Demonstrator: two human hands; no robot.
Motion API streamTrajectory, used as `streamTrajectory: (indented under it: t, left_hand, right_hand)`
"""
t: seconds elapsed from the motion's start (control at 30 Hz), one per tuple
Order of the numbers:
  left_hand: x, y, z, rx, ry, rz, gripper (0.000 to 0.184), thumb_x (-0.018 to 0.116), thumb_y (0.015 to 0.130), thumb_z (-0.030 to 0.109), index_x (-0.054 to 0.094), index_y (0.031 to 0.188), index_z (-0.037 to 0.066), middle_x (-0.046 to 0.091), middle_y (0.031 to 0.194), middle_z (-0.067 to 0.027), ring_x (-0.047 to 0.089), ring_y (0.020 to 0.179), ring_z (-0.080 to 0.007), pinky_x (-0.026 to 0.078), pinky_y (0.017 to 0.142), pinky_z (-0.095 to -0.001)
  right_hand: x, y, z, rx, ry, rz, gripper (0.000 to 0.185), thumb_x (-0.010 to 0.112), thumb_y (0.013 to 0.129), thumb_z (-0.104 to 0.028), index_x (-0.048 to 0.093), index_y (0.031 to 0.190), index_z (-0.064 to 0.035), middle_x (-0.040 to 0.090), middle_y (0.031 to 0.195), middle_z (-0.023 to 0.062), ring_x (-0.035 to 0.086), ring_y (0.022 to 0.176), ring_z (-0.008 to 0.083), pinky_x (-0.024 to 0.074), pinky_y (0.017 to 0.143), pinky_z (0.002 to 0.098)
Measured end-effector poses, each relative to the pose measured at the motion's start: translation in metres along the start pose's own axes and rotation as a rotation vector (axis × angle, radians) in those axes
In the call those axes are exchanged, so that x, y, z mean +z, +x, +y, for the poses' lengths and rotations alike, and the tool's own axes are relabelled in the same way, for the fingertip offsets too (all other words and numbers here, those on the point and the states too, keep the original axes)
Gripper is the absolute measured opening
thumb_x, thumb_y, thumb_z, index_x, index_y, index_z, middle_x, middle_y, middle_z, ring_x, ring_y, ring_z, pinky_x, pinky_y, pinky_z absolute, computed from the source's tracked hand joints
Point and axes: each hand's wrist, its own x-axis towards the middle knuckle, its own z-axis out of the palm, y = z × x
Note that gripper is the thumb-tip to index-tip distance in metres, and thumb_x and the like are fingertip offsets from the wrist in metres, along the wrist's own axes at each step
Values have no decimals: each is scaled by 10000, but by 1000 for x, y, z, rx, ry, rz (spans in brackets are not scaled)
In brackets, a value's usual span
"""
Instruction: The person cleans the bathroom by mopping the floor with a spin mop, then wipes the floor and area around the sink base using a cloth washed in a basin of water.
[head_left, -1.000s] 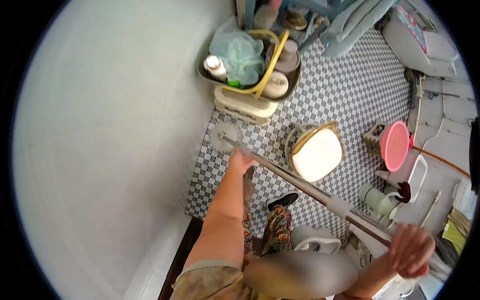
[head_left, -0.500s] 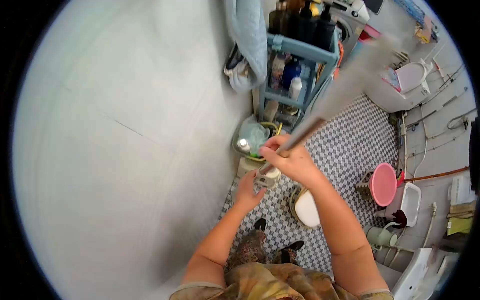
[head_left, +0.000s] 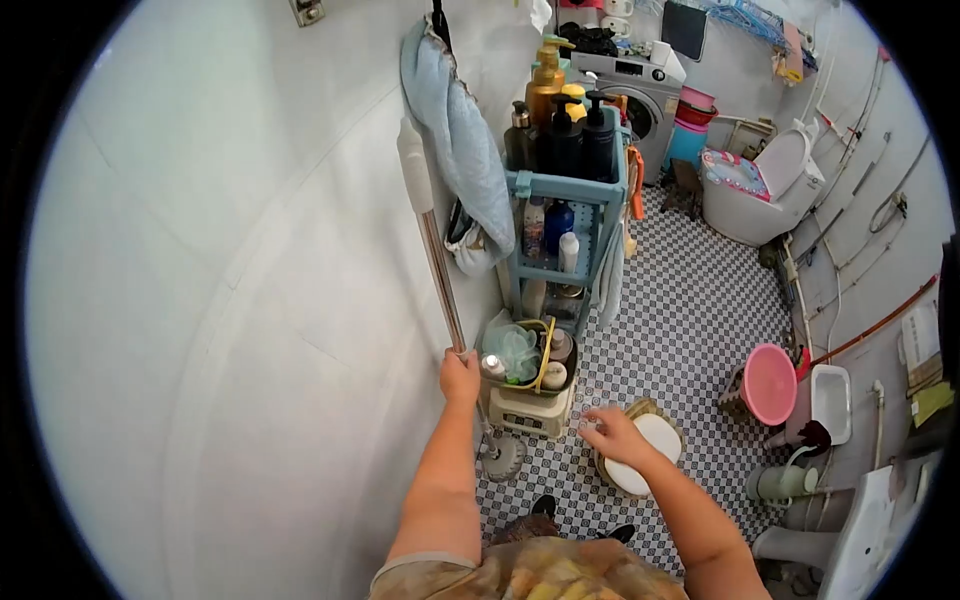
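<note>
My left hand (head_left: 460,380) is closed around the metal pole of a mop (head_left: 441,270). The mop stands nearly upright by the wall, its pale handle end at the top and its round grey head (head_left: 505,460) down on the floor. My right hand (head_left: 617,436) holds nothing; its fingers are partly bent and apart. Below it is a low round stool with a white seat (head_left: 655,440). Just right of my left hand, a basket with a yellow handle (head_left: 550,350) holds bottles and a green mesh bath puff (head_left: 512,352). A cream step stool (head_left: 530,412) supports the basket.
A blue shelf cart (head_left: 565,188) with pump bottles stands ahead, beside a hanging blue towel (head_left: 455,140). Farther back are a washing machine (head_left: 640,110) and a toilet (head_left: 745,200). A pink basin (head_left: 770,385) and a sink (head_left: 865,535) line the right side.
The mop has swung from a slant across the view to near upright at the left wall. My right hand has let go of it and moved right and down. The view has shifted.
</note>
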Motion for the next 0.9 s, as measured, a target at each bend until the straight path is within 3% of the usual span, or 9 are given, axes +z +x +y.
streamTrajectory:
  t: [0.1,0.3,0.43,0.57,0.6,0.67,0.77,0.83,0.9]
  left_hand:
    - [6,14,7,-97,112,-37,329,522,772,314,494,909,15,581,803,-180,564,743,-352,435,653,-429]
    - [25,41,6,-151,248,-57,418,487,788,385,481,884,-21,586,829,-194,573,772,-353,451,688,-426]
    - [21,53,5,-169,358,-129,442,482,789,415,524,865,-19,590,839,-187,577,781,-344,443,701,-443]
    - [47,71,-13,-188,355,-211,436,481,789,413,536,856,-15,594,847,-181,577,782,-339,442,704,-433]
    - [64,77,-29,-182,312,-159,436,469,803,403,550,755,-23,590,725,-174,580,627,-306,460,610,-403]
    - [74,81,-35,-172,272,-112,467,457,816,393,565,654,-32,587,603,-168,584,472,-273,477,516,-372]
    - [64,82,-14,-323,169,-271,433,475,799,401,546,850,-23,606,805,-168,600,725,-307,460,669,-400]
    - [49,78,11,-385,16,-332,422,481,803,381,542,820,-37,606,686,-146,604,550,-275,482,557,-367]
    - [50,77,17,-370,-17,-308,418,485,802,370,538,803,-45,597,639,-136,585,480,-258,476,499,-347]
  right_hand:
    - [-10,-72,24,276,14,96,305,567,761,-252,574,908,15,588,842,124,567,796,210,450,701,284]
    - [4,-208,103,777,295,252,281,565,765,-222,578,894,27,604,704,83,569,651,137,455,597,262]
    - [-1,-241,71,951,445,330,254,536,794,-189,556,954,8,599,765,69,570,661,130,444,556,246]
    - [0,-248,67,945,500,387,229,513,811,-165,546,949,16,594,791,73,573,675,135,456,553,249]
    - [2,-249,72,950,507,393,229,513,811,-165,546,949,16,594,791,73,573,675,135,456,553,249]
    - [5,-251,78,918,497,405,234,515,810,-167,546,951,16,592,783,69,569,670,130,454,546,246]
    - [5,-252,72,928,466,388,228,503,814,-159,538,964,10,583,776,57,556,657,116,451,543,233]
    - [7,-251,66,958,454,375,240,520,808,-165,543,974,7,589,765,63,558,656,124,449,563,249]
    - [14,-259,73,946,455,389,242,524,805,-166,544,974,7,590,771,64,558,667,126,452,582,255]
